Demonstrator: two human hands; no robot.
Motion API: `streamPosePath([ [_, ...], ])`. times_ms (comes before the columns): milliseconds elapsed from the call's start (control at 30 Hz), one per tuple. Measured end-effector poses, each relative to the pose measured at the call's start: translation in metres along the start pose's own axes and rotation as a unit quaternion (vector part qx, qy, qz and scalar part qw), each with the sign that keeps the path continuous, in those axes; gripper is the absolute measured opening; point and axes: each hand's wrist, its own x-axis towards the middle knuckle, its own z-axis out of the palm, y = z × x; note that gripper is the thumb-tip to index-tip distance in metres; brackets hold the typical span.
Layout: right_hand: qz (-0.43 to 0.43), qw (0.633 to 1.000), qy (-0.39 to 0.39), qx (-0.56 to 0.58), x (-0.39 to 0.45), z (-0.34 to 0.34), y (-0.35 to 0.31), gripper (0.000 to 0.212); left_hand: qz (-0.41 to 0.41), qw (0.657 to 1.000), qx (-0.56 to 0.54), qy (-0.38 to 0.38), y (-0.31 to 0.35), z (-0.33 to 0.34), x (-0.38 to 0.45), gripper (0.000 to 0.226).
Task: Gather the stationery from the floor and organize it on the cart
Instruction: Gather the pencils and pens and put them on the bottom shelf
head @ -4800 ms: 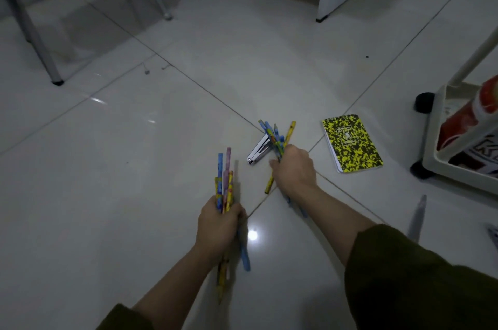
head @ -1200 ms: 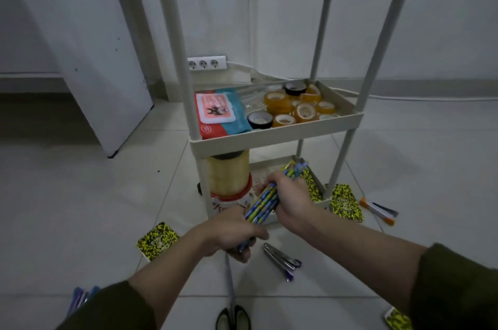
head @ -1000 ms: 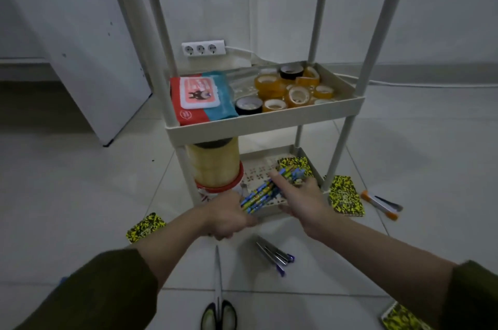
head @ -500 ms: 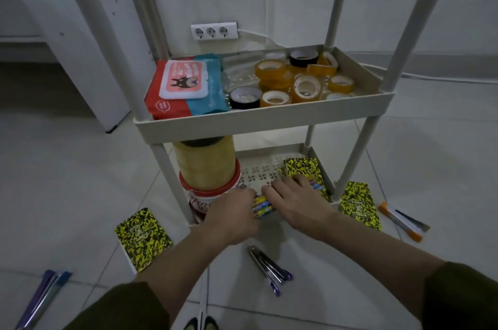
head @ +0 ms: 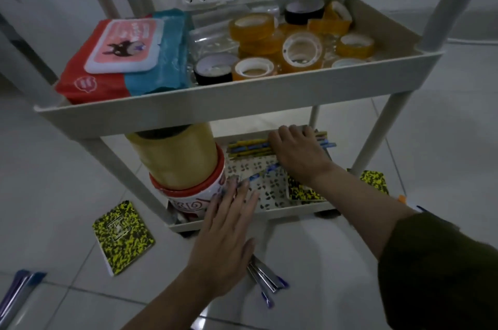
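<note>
A row of colourful pencils lies along the back of the cart's bottom shelf. My right hand rests palm down on their right part, pressing them against the shelf floor. One blue pencil lies apart in the middle of the shelf. My left hand reaches over the front rim with straight fingers, its tips next to that stray pencil. A yellow-black notebook lies on the shelf under my right forearm.
Floor items: a notebook at the left, another notebook behind the right leg, a metal clip tool, pens. The middle shelf holds tape rolls and a wipes pack. A big yellow roll fills the bottom shelf's left.
Both hands carried the pencil bundle from the floor to the cart and laid it on the bottom shelf. The right hand has slid the pencils to the back; the left has let go.
</note>
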Motion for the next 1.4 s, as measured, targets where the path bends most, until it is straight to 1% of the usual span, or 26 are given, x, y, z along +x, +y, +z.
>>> streamPosePath([
  [67, -0.004, 1.0, -0.023, -0.01, 0.008, 0.01, 0.002, 0.014, -0.001, 0.999, 0.03, -0.031, -0.004, 0.01, -0.007, 0.075],
  [133, 0.023, 0.998, -0.063, -0.01, 0.015, 0.011, 0.005, 0.013, -0.002, 0.998, 0.036, -0.048, -0.008, 0.016, -0.011, 0.075],
  [233, 0.062, 0.986, -0.152, 0.026, 0.018, 0.013, 0.011, 0.026, 0.004, 0.998, 0.037, -0.053, -0.011, 0.02, -0.01, 0.078],
  [300, 0.08, 0.986, -0.146, 0.007, 0.021, 0.012, 0.012, 0.025, 0.007, 0.998, 0.038, -0.053, -0.011, 0.02, -0.009, 0.081],
  [367, 0.064, 0.984, -0.162, -0.023, 0.023, 0.017, 0.003, 0.022, 0.007, 0.998, 0.043, -0.054, -0.01, 0.02, -0.008, 0.083],
  [433, 0.03, 0.989, -0.144, -0.023, 0.03, 0.02, -0.009, 0.016, 0.011, 0.997, 0.049, -0.06, -0.01, 0.018, -0.008, 0.085],
  [467, 0.023, 0.988, -0.15, -0.012, 0.033, 0.019, -0.015, 0.017, 0.015, 0.996, 0.052, -0.064, -0.01, 0.018, -0.008, 0.085],
  [533, 0.026, 0.987, -0.158, 0.005, 0.038, 0.017, -0.027, 0.031, 0.018, 0.996, 0.055, -0.069, -0.01, 0.016, -0.009, 0.086],
  [567, 0.029, 0.986, -0.164, 0.009, 0.041, 0.016, -0.033, 0.033, 0.018, 0.996, 0.051, -0.07, -0.01, 0.015, -0.009, 0.086],
  [633, -0.001, 0.979, -0.196, 0.057, 0.042, 0.021, -0.038, 0.034, 0.015, 0.997, 0.04, -0.071, -0.009, 0.014, -0.009, 0.088],
  [700, -0.03, 0.968, -0.231, 0.091, 0.042, 0.016, -0.038, 0.043, 0.016, 0.997, 0.033, -0.071, -0.009, 0.013, -0.009, 0.089],
  [800, -0.05, 0.956, -0.251, 0.141, 0.039, 0.014, -0.027, 0.051, 0.021, 0.996, 0.033, -0.078, -0.011, 0.013, -0.009, 0.092],
  [933, -0.034, 0.949, -0.25, 0.191, 0.026, 0.01, 0.001, 0.077, 0.022, 0.995, 0.043, -0.086, -0.012, 0.012, -0.008, 0.092],
  [967, -0.025, 0.946, -0.247, 0.207, 0.022, 0.009, 0.007, 0.077, 0.021, 0.995, 0.045, -0.088, -0.012, 0.013, -0.008, 0.093],
  [1067, -0.006, 0.948, -0.237, 0.214, 0.017, 0.006, 0.017, 0.064, 0.015, 0.995, 0.046, -0.09, -0.012, 0.013, -0.008, 0.095],
  [1167, -0.001, 0.946, -0.246, 0.213, 0.025, 0.003, 0.007, 0.053, 0.012, 0.996, 0.035, -0.085, -0.011, 0.014, -0.008, 0.095],
  [1233, 0.002, 0.947, -0.248, 0.205, 0.032, 0.004, -0.006, 0.05, 0.011, 0.996, 0.032, -0.081, -0.01, 0.015, -0.009, 0.094],
  [1300, 0.013, 0.955, -0.23, 0.19, 0.033, 0.006, -0.02, 0.054, 0.011, 0.996, 0.031, -0.079, -0.01, 0.015, -0.009, 0.094],
  [1367, 0.047, 0.959, -0.204, 0.189, 0.027, 0.005, -0.029, 0.063, 0.01, 0.996, 0.031, -0.079, -0.011, 0.015, -0.009, 0.093],
  [1400, 0.067, 0.96, -0.188, 0.194, 0.023, 0.005, -0.03, 0.064, 0.011, 0.996, 0.031, -0.078, -0.011, 0.015, -0.009, 0.093],
])
